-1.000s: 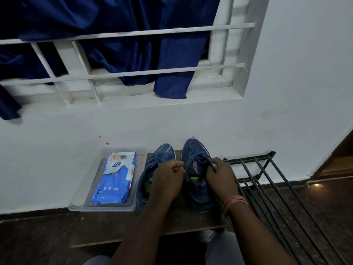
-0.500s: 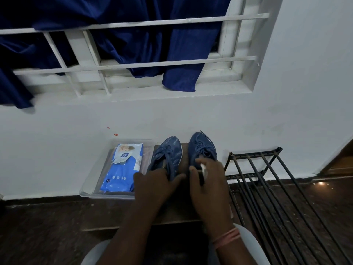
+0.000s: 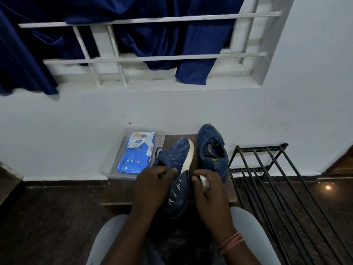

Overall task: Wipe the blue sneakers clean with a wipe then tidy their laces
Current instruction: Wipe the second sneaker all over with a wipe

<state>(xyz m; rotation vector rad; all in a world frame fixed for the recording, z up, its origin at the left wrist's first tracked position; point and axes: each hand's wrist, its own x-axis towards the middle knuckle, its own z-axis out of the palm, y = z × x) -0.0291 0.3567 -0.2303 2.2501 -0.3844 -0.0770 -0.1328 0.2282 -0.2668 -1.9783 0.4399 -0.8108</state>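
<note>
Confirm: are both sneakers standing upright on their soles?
No: the left sneaker is tipped sideways, white sole edge showing, gripped by the left hand.

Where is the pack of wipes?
The pack of wipes lies in a clear tray on the floor by the white wall, just left of the tipped sneaker that the left hand holds.

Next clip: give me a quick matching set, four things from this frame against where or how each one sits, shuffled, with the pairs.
Things:
1. tilted sneaker
2. upright sneaker
3. wipes pack
4. wipe

States:
A. in the clear tray
B. standing next to the metal rack
C. pinched in the right hand
D. gripped by the left hand, sole edge showing

Pairs: 1-D, 2-B, 3-A, 4-C
</note>
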